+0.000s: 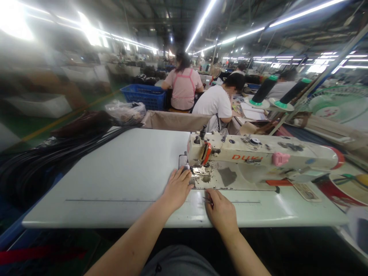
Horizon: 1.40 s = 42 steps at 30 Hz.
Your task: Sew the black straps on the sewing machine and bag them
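Note:
A white industrial sewing machine (pixel 267 153) with orange lettering stands across the table. My left hand (pixel 178 186) lies flat with its fingers stretched out, fingertips beside the presser foot and metal needle plate (pixel 199 171). Whether anything thin lies under those fingers is hidden. My right hand (pixel 222 209) rests on the table just in front of the machine bed, fingers curled closed. From its fingertips poke the thin dark points of a small pointed tool (pixel 206 199), mostly covered by the hand. A printed ruler line (pixel 115 200) runs along the white tabletop (pixel 138 165).
Long black strips (pixel 94 143) hang over the table's left edge. Two dark thread cones (pixel 264 90) stand behind the machine, with a green fan (pixel 339 105) at right. Beyond a fabric-lined bin (pixel 178 120), co-workers sit near a blue crate (pixel 146 96). A banknote-like paper (pixel 306 191) lies at right.

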### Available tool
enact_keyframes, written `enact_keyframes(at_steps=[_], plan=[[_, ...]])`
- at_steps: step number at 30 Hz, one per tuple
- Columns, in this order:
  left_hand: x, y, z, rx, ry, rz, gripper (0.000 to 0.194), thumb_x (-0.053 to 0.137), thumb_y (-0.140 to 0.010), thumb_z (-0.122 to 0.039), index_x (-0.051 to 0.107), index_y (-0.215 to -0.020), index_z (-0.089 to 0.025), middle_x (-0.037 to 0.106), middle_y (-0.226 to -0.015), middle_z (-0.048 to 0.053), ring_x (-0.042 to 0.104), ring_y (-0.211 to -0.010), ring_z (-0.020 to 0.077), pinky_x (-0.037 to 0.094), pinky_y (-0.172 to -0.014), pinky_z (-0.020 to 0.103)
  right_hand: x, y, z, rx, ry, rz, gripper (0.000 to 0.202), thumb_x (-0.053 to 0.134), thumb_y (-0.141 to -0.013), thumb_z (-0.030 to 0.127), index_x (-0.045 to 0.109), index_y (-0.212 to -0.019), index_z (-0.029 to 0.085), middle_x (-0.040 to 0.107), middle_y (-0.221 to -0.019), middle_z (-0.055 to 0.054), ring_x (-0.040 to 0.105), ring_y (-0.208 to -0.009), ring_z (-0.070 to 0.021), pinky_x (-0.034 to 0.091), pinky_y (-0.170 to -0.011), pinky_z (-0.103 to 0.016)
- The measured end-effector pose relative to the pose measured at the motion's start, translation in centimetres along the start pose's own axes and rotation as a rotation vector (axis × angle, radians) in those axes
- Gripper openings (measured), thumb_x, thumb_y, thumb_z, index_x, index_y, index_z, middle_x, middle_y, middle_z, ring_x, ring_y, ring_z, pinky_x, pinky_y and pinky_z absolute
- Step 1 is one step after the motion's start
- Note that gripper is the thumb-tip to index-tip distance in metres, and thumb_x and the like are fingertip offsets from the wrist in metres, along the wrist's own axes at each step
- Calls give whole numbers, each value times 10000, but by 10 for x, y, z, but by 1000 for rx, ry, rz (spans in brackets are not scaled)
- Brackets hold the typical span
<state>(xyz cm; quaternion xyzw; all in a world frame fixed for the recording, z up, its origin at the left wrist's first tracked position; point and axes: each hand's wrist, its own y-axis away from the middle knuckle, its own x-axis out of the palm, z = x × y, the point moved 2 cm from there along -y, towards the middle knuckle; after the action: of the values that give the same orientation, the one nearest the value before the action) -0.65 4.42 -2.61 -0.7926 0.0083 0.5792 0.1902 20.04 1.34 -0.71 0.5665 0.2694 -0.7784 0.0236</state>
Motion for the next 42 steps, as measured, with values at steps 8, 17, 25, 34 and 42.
enact_keyframes(at_steps=[8,17,25,34,42], plan=[[4,-1,7,-25,43,-17,428,497,-1026,-355,557,-1436,-247,526,-1559,82,363,-1511,339,317,-1234,595,2,0,0,10,4,20,329,511,-847,99,657,-1127,194,737,-935,-44,669,-811,-193,433,-717,-269],[-3,-58,55,-11,252,9,349,535,-955,-190,699,-1262,-192,618,-1391,115,582,-1293,248,477,-1159,420,5,2,-3,18,-27,6,311,540,-824,101,658,-1094,198,731,-947,-42,660,-811,-191,436,-729,-279],[3,-96,57,99,244,48,362,509,-996,-234,694,-1307,-234,630,-1447,49,525,-1386,238,383,-1225,373,3,0,-2,44,-26,14,270,539,-822,96,658,-1038,208,712,-901,-31,640,-770,-192,404,-706,-291],[-8,-84,68,83,246,44,225,682,-914,-261,791,-1110,-251,748,-1219,52,599,-1238,266,450,-1138,421,6,3,-3,51,-15,3,276,547,-810,94,658,-1037,204,705,-883,-32,617,-764,-195,378,-693,-300],[-23,-75,61,-21,259,24,104,767,-839,-225,827,-905,-280,790,-1013,13,676,-1003,234,483,-1023,404,4,2,0,47,-22,-18,227,537,-855,119,669,-1020,203,707,-877,-37,617,-757,-191,361,-678,-297]])
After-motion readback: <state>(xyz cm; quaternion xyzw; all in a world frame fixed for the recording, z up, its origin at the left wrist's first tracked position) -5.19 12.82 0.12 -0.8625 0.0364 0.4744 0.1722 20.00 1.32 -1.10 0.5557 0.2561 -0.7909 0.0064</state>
